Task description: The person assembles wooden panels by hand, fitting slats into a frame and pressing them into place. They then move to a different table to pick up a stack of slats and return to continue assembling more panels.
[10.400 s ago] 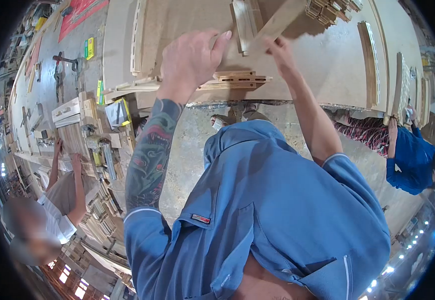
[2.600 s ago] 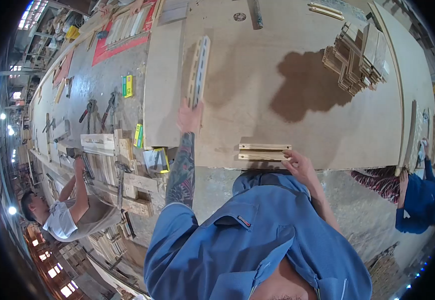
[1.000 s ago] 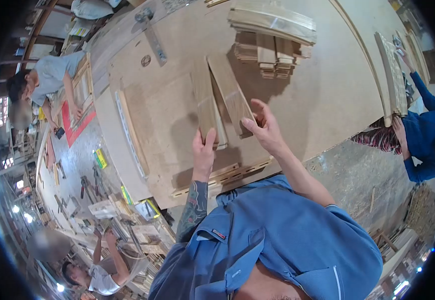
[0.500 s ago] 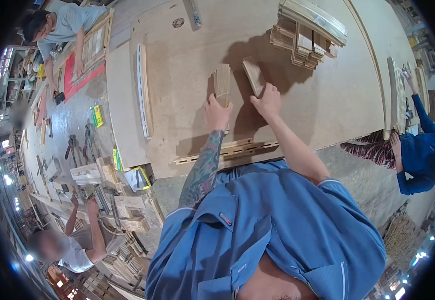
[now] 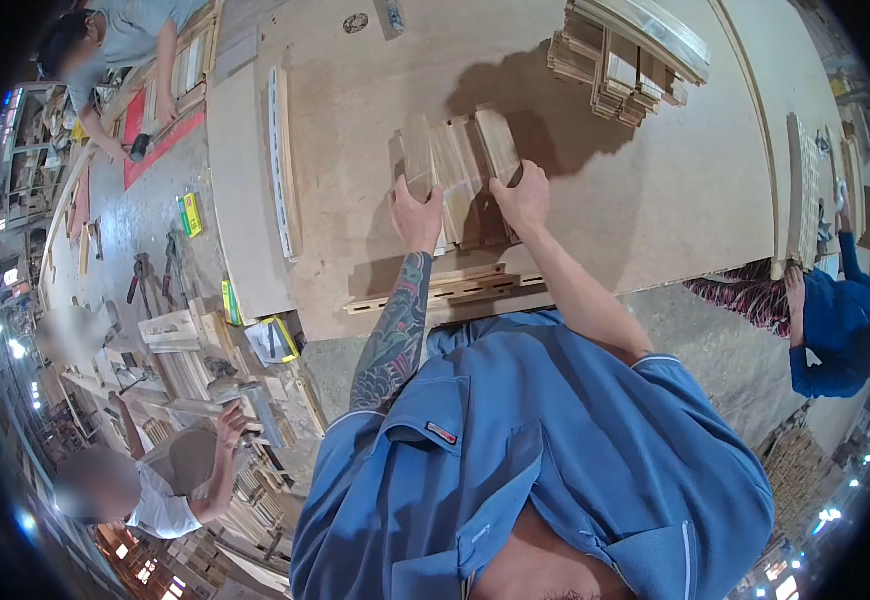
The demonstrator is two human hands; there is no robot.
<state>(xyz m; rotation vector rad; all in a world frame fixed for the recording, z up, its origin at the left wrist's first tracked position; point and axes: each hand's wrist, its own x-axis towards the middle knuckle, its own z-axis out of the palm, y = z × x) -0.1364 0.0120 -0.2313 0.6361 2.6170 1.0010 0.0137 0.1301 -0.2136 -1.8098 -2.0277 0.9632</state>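
Observation:
My left hand [image 5: 418, 214] is closed around the near end of a short wooden slat [image 5: 416, 152], its thumb on the right edge. Across from it, my right hand [image 5: 523, 196] grips another wooden slat [image 5: 498, 143], which tilts slightly to the left. Between the two hands several slats [image 5: 460, 165] lie side by side on the plywood board [image 5: 355, 150]. Whether each hand holds one slat or more is hard to make out. Closer to my body are long slotted wooden strips [image 5: 445, 291].
A criss-cross stack of slats [image 5: 635, 70] stands at the back right. On the left lies a long slotted strip [image 5: 280, 165]. Co-workers are at the far left, lower left and right. Pliers-like tools [image 5: 171, 265] and a yellow-green box [image 5: 190, 214] rest on the left table.
The bundle of slats from my left hand is now spread between my hands on the board. My left hand has moved slightly left; the right hand has shifted a little left and up.

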